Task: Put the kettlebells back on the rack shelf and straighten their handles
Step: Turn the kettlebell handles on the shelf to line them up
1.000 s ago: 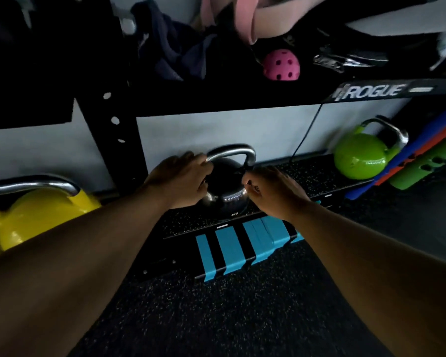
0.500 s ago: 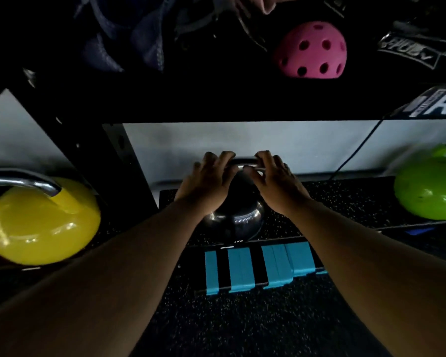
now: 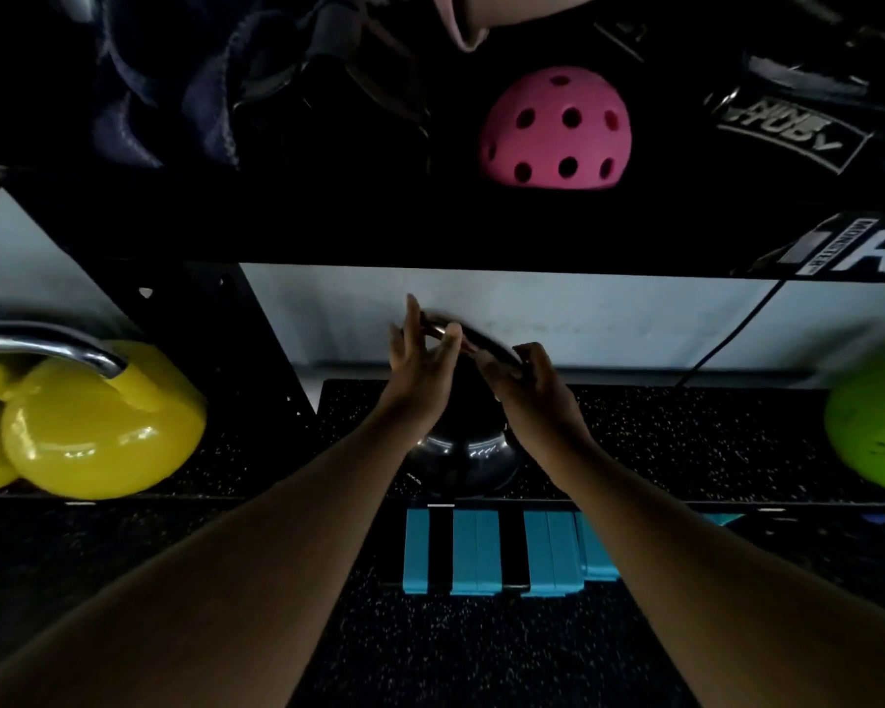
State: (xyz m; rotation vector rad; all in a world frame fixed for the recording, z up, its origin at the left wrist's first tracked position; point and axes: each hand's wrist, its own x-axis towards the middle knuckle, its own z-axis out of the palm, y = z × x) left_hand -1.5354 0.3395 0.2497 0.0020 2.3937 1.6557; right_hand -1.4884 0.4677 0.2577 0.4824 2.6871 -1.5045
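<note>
A black kettlebell [image 3: 463, 452] with a steel handle stands on the speckled lower rack shelf [image 3: 660, 431], right in front of me. My left hand [image 3: 420, 357] pinches the left end of its handle with the fingers partly lifted. My right hand [image 3: 530, 378] is curled over the right end of the handle. The handle runs slantwise between them, blurred. A yellow kettlebell [image 3: 98, 426] sits on the shelf bay to the left, a green kettlebell [image 3: 874, 426] at the far right edge.
The upper shelf hangs low just above my hands, holding a pink holed ball [image 3: 555, 130], dark cloth [image 3: 175, 94] and straps. A black rack upright [image 3: 256, 350] stands between the yellow and black kettlebells. Blue-and-black blocks [image 3: 502, 551] lie below the shelf edge on the speckled floor.
Both hands have shifted on the black kettlebell's handle and turned it to a slant. My left fingers have lifted open partway. The view has moved closer.
</note>
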